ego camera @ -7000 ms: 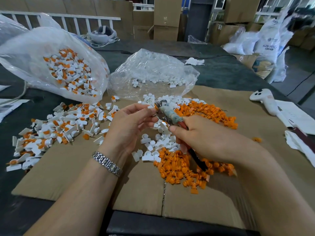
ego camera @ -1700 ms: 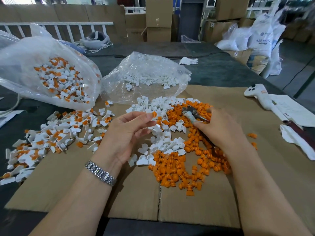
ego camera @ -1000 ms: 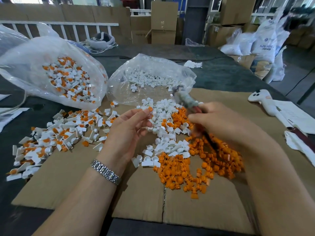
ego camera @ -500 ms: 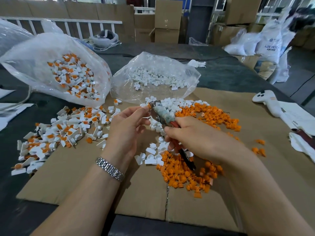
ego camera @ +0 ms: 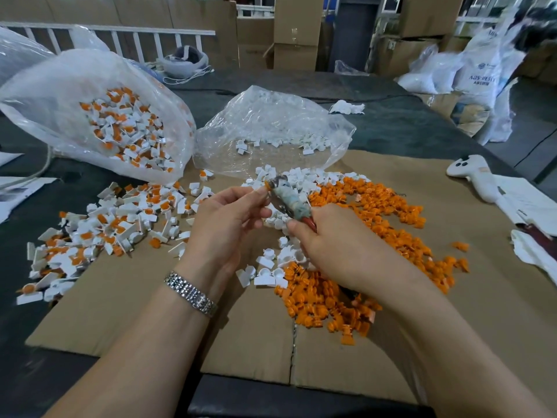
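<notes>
Right hand (ego camera: pixel 337 245) grips cloth-wrapped metal pliers with red handles (ego camera: pixel 287 200), fingers curled round the handles. The tool's long axis runs from that hand up and left, toward the far edge. Its nose meets the left hand (ego camera: pixel 229 224), which pinches a small orange-and-white plastic piece (ego camera: pixel 266 186) at the tip. Left hand is nearer the piece; the squeeze likely falls to the right.

Below: brown cardboard sheet (ego camera: pixel 150 312) on a dark surface (ego camera: pixel 407 125). Loose orange plastic plugs (ego camera: pixel 376 206) to the right, white plastic caps (ego camera: pixel 301 179) mid-sheet, assembled pieces (ego camera: pixel 120 218) toward the left edge. Clear plastic bags (ego camera: pixel 271 125) at the far side, stacked cartons (ego camera: pixel 297 31) beyond.
</notes>
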### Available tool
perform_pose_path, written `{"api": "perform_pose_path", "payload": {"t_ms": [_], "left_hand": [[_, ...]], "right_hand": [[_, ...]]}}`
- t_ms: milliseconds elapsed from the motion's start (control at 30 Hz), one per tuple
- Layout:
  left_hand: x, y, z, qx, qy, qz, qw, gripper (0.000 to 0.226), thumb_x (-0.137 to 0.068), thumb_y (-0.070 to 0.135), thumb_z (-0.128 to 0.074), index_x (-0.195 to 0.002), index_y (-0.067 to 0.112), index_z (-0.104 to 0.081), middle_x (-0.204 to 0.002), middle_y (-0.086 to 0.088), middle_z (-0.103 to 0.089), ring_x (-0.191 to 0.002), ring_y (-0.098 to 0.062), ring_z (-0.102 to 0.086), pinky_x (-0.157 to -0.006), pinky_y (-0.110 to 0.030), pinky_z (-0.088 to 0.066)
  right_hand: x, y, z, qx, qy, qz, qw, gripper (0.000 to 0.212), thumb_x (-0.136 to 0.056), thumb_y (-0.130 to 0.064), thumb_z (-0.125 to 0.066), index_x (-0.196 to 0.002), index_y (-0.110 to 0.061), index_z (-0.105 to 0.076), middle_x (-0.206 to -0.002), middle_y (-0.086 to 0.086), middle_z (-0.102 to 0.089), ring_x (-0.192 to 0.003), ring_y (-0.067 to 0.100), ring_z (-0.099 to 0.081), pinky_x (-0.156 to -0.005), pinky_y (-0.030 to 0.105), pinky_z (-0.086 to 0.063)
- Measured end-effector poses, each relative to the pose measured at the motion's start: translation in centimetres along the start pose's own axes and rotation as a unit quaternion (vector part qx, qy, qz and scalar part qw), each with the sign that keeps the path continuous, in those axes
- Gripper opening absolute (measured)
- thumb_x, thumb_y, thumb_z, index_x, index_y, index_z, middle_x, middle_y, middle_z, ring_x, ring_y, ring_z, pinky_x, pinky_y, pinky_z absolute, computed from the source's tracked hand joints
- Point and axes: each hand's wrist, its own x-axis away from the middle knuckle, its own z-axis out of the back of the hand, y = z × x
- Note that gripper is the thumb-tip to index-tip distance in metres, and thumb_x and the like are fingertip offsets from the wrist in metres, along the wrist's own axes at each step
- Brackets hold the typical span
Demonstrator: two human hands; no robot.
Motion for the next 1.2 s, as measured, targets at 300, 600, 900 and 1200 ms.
{"api": "perform_pose_path", "payload": {"t_ms": [300,600,900,1200], "left_hand": [[-1.0,1.0,2.5,-0.324,0.24,-0.156,0.902,0.006,-0.098,0.015,-0.067,-0.103,0.017,-0.068,-0.096,0.001,-0.068,-0.079,-0.011,-0.063,-0.065,-0.016,-0.052],[0.2,0.0,1.0,-0.503,-0.109,-0.103,0.851,0.01,-0.087,0.031,-0.081,-0.085,0.026,-0.072,-0.079,0.007,-0.07,-0.069,0.0,-0.064,-0.058,-0.012,-0.048],[0.4,-0.5,0.7,-0.552,-0.112,-0.102,0.82,0.011,-0.086,0.026,-0.082,-0.082,0.025,-0.072,-0.078,0.011,-0.07,-0.073,0.005,-0.063,-0.057,-0.008,-0.046],[0.1,0.3,0.8,-0.283,-0.047,-0.007,0.958,0.014,-0.093,0.009,-0.072,-0.092,0.022,-0.08,-0.072,0.003,-0.074,-0.06,-0.005,-0.066,-0.058,-0.018,-0.054]], "right_hand": [[-1.8,4.3,4.1,0.093,0.117,-0.078,0.986,0.032,-0.097,-0.053,-0.053,-0.093,-0.023,-0.06,-0.082,-0.001,-0.064,-0.071,0.015,-0.059,-0.057,0.03,-0.039],[-2.8,8.4,2.6,0.24,0.141,-0.199,0.939,0.056,-0.093,-0.061,-0.055,-0.123,-0.013,-0.055,-0.128,0.017,-0.057,-0.122,0.037,-0.051,-0.102,0.053,-0.041],[-2.6,8.2,2.5,0.162,0.136,-0.182,0.96,0.065,-0.092,-0.07,-0.047,-0.133,-0.019,-0.054,-0.141,0.013,-0.048,-0.134,0.035,-0.041,-0.108,0.057,-0.035],[-1.8,6.5,2.2,0.188,0.042,0.016,0.981,0.008,-0.091,-0.033,-0.072,-0.099,-0.035,-0.074,-0.099,-0.011,-0.064,-0.107,0.015,-0.053,-0.098,0.046,-0.044]]}}
